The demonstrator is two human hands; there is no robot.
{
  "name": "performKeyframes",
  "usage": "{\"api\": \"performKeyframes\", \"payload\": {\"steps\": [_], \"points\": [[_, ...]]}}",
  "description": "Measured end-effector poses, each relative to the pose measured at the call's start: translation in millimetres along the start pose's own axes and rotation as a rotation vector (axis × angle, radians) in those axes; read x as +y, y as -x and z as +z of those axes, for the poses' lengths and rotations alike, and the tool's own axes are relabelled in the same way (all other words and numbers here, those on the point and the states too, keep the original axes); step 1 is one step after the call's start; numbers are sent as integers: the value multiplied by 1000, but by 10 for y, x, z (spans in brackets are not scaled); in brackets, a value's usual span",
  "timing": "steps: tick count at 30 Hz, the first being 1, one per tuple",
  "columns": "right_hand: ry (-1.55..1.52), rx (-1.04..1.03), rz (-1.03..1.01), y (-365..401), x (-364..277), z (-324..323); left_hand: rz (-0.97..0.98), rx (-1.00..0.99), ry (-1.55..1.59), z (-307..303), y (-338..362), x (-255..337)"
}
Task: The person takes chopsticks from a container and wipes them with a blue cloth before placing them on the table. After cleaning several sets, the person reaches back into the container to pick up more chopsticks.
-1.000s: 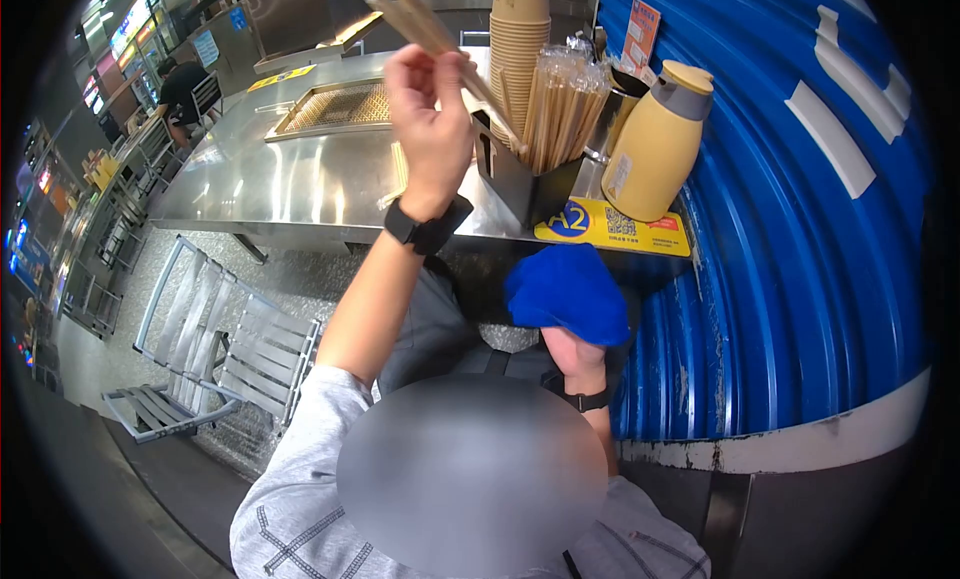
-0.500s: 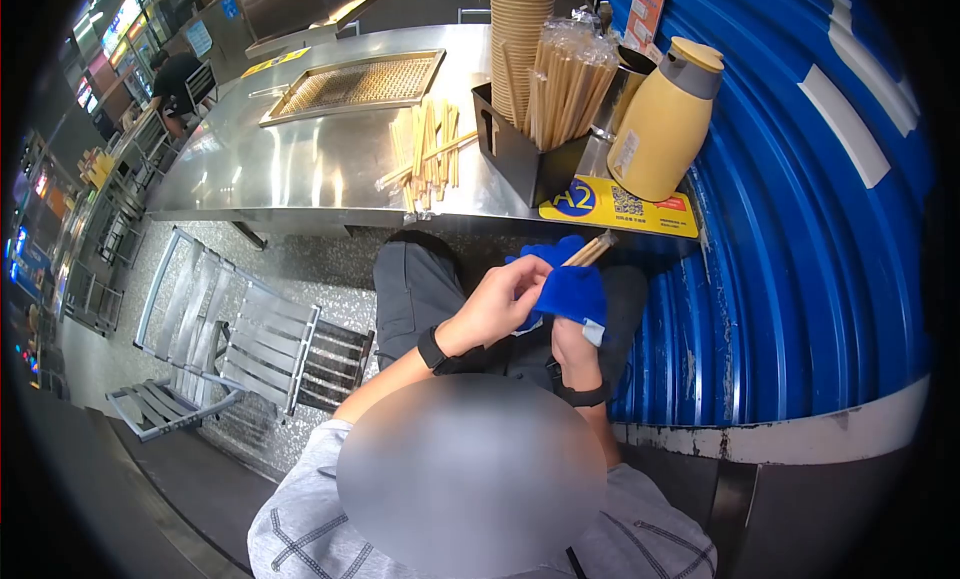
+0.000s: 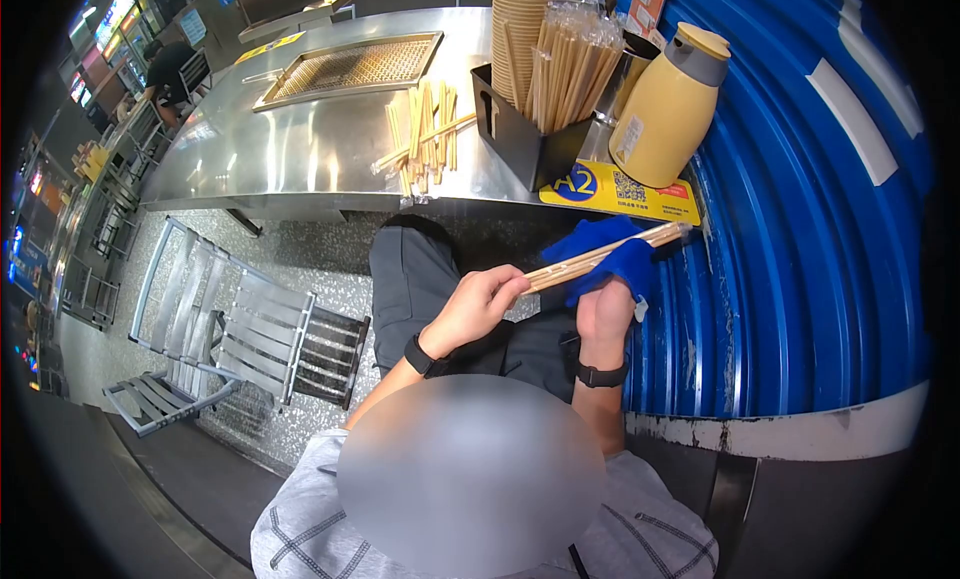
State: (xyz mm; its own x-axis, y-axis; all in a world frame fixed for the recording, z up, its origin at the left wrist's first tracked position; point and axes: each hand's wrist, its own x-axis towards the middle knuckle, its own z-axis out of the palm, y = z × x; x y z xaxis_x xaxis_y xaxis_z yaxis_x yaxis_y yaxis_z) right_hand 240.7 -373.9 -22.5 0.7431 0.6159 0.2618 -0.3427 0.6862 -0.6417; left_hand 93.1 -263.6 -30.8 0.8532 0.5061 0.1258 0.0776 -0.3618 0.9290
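Observation:
My left hand (image 3: 473,307) is closed on the near end of a small bundle of wrapped chopsticks (image 3: 563,270). The bundle slants up to the right above my lap, its far tip close to the blue wall. A blue cloth (image 3: 628,265) with a small white tag lies in my right hand (image 3: 604,312), under and around the far half of the bundle. The cloth hides most of my right fingers, which are closed on it. On the steel table in front lies a loose pile of chopsticks (image 3: 428,129).
A black holder (image 3: 528,149) on the table carries stacked paper cups (image 3: 520,39) and upright wrapped chopsticks (image 3: 575,64). Beside it stand a yellow jug (image 3: 672,109) and a yellow QR-code sticker (image 3: 625,191). A grill tray (image 3: 350,71) sits farther back. A slatted chair (image 3: 255,334) stands left; a person sits in the distance.
My hands have moved apart, the right one rightward with the cloth. Much more of the chopsticks' length now shows between them, and my left hand sits lower and further left.

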Motion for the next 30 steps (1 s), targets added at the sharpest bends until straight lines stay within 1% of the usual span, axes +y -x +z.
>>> {"api": "performKeyframes", "payload": {"steps": [1, 3, 4, 5, 6, 7, 10, 12, 13, 14, 15, 17, 19, 20, 23, 24, 25, 27, 29, 30], "points": [[14, 57, 25, 12, 67, 38, 1, 23, 18, 17, -6, 25], [123, 217, 6, 95, 356, 37, 3, 66, 55, 65, -27, 63], [162, 195, -7, 198, 444, 84, 24, 98, 58, 90, -35, 65], [211, 159, 42, 297, 504, 113, 45, 129, 61, 110, -46, 66], [220, 132, 33, 323, 545, 146, 66, 161, 62, 119, -50, 65], [228, 106, 24, 339, 556, 181, 50, 153, 53, 114, -42, 72], [400, 56, -36, 335, 568, 33, 25, 126, 27, 51, 18, 96], [479, 90, -107, 243, 471, 1, 52, 99, 24, 15, 14, 101], [522, 105, -142, 189, 403, 15, 32, 63, 26, -13, 22, 109], [337, 215, -76, 159, 299, 88, 13, 28, 28, -63, 43, 114], [281, 290, -94, 75, 288, 3, -6, -7, 31, -116, 64, 114], [239, 283, -155, -87, 180, -281, -53, -68, 49, -203, 114, 79], [208, 414, -191, -184, -11, -279, -89, -103, 81, -255, 151, -5], [188, 369, -186, -203, -79, -329, -129, -122, 147, -268, 154, -42], [101, 358, -139, -156, -40, -332, -146, -138, 162, -277, 140, -48], [153, 392, -167, -102, 23, -188, -146, -138, 183, -250, 133, -26], [150, 355, -118, -20, 143, -219, -144, -137, 202, -205, 116, 8], [227, 204, 38, 209, 243, -59, -142, -140, 251, -116, 83, 33], [419, 107, 36, 319, 463, 13, -147, -147, 311, -33, 66, 6], [438, 20, 65, 378, 474, 69, -119, -154, 370, -28, 65, 54]]}}
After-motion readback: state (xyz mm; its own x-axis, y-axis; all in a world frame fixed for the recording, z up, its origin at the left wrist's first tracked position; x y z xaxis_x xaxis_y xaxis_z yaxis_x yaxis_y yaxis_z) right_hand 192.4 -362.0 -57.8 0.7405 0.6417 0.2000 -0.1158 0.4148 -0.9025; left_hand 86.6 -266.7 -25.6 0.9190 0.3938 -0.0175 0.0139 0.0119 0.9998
